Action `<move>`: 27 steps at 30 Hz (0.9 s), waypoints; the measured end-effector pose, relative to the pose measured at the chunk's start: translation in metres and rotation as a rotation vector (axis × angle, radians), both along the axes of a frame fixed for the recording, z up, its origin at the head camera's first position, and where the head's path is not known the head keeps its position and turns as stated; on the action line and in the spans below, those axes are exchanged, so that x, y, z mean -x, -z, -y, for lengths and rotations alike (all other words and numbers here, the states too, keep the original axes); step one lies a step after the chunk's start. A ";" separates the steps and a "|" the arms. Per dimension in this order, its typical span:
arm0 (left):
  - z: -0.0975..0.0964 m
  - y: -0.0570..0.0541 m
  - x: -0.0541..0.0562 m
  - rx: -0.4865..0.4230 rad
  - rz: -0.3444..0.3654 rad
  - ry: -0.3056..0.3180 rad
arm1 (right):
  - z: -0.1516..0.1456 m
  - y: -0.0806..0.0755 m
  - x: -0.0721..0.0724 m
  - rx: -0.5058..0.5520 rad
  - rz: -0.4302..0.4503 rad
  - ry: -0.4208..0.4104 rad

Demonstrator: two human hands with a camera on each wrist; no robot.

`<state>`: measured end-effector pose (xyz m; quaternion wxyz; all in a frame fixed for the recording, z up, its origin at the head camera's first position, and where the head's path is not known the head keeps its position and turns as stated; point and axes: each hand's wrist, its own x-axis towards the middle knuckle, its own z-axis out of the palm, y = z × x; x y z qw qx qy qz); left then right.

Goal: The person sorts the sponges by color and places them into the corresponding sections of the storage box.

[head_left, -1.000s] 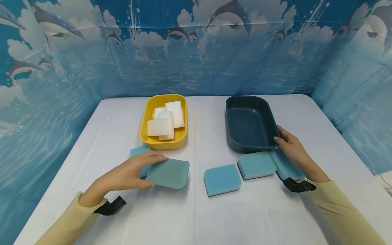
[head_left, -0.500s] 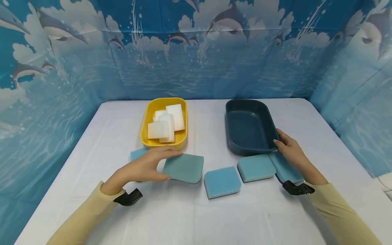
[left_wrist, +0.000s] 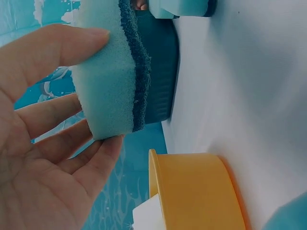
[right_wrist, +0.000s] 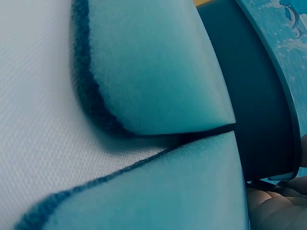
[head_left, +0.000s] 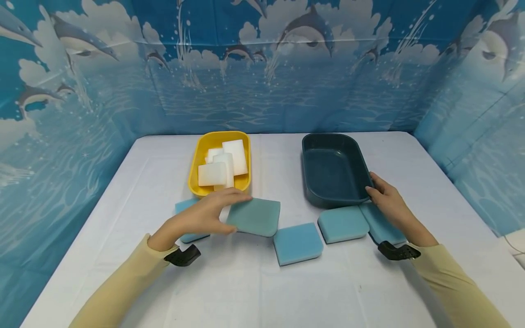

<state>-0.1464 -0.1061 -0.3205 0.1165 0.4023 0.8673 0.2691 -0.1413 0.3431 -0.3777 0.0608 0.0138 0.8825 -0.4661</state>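
Observation:
My left hand holds a blue-green sponge above the table, left of the middle. In the left wrist view, the thumb lies on one face of this sponge, the other fingers round its opposite side; a dark scouring layer backs it. My right hand grips the near right corner of a dark blue tub, whose inside shows nothing in it. In front of the tub lie a blue sponge, a second sponge and a third sponge partly under the right wrist.
A yellow tub with several white foam blocks stands at the back left. Another blue sponge lies before it, partly hidden by my left hand. A white cloth covers the table; a dolphin-print curtain hangs behind.
My left hand has carried its sponge to the right and slightly away from me, passing in front of the yellow tub. The right hand has stayed on the dark blue tub.

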 end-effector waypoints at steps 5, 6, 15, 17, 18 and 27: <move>-0.010 -0.003 0.007 -0.015 -0.008 0.018 | 0.000 -0.001 -0.001 0.003 -0.011 0.006; -0.011 -0.003 0.008 -0.022 -0.014 0.027 | 0.000 -0.001 -0.001 -0.002 -0.012 0.008; -0.030 -0.004 0.022 -0.042 -0.057 0.081 | 0.000 0.000 -0.002 0.001 -0.012 0.007; -0.035 -0.004 0.026 -0.048 -0.066 0.091 | -0.001 0.000 -0.003 0.007 -0.011 0.005; -0.037 -0.004 0.028 -0.050 -0.072 0.094 | -0.002 0.000 -0.004 0.013 -0.010 0.004; -0.055 -0.008 0.042 -0.065 -0.052 0.084 | -0.002 -0.002 -0.003 0.023 -0.012 -0.005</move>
